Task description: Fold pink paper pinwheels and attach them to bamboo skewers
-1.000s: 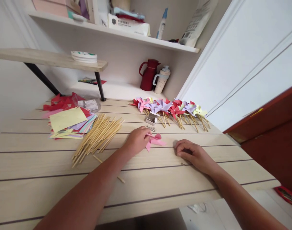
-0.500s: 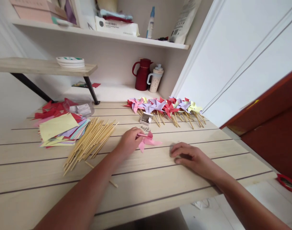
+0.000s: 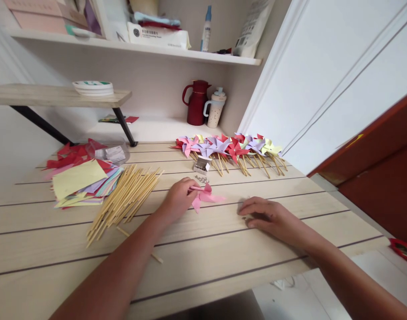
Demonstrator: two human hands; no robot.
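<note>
My left hand [image 3: 180, 198] is closed on a pink paper pinwheel [image 3: 205, 198], pinching it near its rolled edge just above the table. The pinwheel's blades point to the right. To the right, my right hand [image 3: 263, 213] rests low over the tabletop with thumb and fingers apart. A tiny shiny bit [image 3: 245, 218] lies by its fingertips, too small to make out. Beyond my left hand sit a heap of small metal pins [image 3: 202, 179] and a little open box [image 3: 202, 165]. One loose wooden stick [image 3: 156, 258] lies partly hidden under my left forearm.
Wooden sticks [image 3: 126, 195] are piled left of my hand, beside stacked coloured paper [image 3: 78, 180] and a clear plastic box [image 3: 114, 153]. Finished-looking pinwheels on sticks [image 3: 235, 149] line the table's back. Behind them stand a red jug [image 3: 197, 104] and a cup [image 3: 215, 109].
The gap between my right thumb and fingers has widened slightly, and a tiny shiny bit now shows there. My left hand keeps the pinwheel in nearly the same spot.
</note>
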